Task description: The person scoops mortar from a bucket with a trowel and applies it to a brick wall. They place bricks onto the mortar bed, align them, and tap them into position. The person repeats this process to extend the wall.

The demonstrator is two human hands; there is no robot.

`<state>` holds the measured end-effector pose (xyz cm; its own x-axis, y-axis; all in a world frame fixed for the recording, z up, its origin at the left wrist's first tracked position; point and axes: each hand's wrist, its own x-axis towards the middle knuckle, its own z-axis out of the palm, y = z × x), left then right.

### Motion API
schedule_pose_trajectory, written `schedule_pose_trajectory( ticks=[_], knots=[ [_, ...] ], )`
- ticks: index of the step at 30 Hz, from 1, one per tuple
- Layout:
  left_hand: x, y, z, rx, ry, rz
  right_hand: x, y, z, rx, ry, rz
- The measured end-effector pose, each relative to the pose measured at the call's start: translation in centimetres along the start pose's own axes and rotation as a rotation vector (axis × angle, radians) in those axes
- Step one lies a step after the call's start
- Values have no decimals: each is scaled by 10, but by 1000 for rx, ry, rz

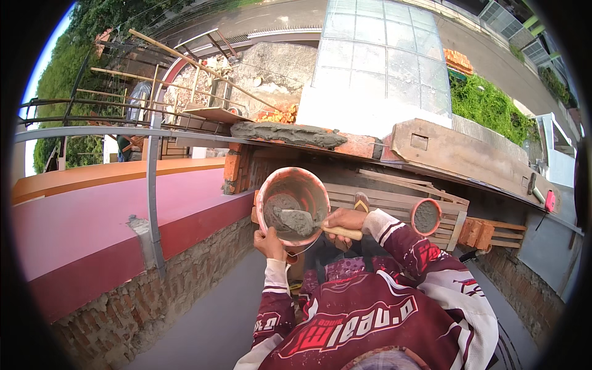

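My left hand (270,242) grips the near rim of a reddish round pan (311,182) that holds wet grey mortar (280,206). My right hand (345,219) is closed on the wooden handle of a trowel (297,221), whose blade lies inside the pan on the mortar. Both arms wear maroon and white printed sleeves. Just beyond the pan runs a brick wall top (361,145) with a bed of fresh grey mortar (287,133) spread along it.
A second small orange pan of mortar (425,216) rests on a wooden pallet platform (394,198) to the right. A long plank (459,154) lies on the wall. A grey metal rail post (152,191) stands left, by a pink slab (111,213). Bamboo scaffolding (185,68) rises beyond.
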<state>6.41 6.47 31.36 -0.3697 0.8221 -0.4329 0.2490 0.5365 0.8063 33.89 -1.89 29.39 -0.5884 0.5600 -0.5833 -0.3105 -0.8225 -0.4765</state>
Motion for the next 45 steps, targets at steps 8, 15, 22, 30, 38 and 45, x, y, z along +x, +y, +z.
schedule_pose_trajectory(
  ticks=[8,15,22,30,38,45],
  knots=[
    [64,-128,-2,-26,213,-319,49,19,-126,-187,454,-32],
    [78,-170,-14,8,138,-368,103,31,-205,-868,982,-108],
    [93,-195,-17,57,78,-333,142,35,-213,-1251,1359,-82],
    [110,-188,-23,100,-6,-248,183,17,-128,-870,1248,-14],
    [115,-153,-21,224,-111,-231,196,13,-148,-730,1293,147],
    [123,-168,-29,206,-137,-178,162,47,-167,-655,1400,155]
  ],
)
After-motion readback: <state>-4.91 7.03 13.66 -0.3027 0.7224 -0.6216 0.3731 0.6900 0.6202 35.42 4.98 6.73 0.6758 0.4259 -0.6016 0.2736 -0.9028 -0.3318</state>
